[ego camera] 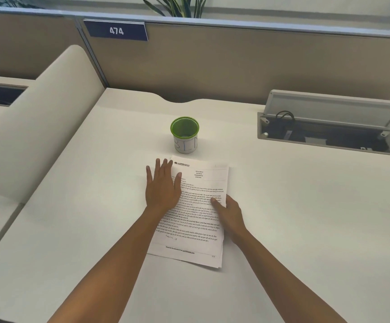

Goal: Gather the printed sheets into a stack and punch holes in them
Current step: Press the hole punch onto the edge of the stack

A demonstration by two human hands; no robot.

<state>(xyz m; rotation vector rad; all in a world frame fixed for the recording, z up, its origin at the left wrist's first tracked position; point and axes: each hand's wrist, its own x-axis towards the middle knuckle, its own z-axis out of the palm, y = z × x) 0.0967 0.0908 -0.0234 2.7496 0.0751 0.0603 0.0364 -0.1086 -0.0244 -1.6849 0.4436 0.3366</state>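
So the printed sheets [198, 213] are mostly gathered, edges a bit uneven, lying between both hands: left hand [162, 188] flat on their left edge, right hand [229, 212] pinching the right edge. No punch visible, so holes remain.

Open-plan office workstation. A white desk [282, 217] is enclosed by tan fabric partition panels [212, 66]. A blue number plate reading 474 [116, 31] sits at 11 o'clock. An open cable-access hatch [329, 127] with wiring is recessed at 2 o'clock.
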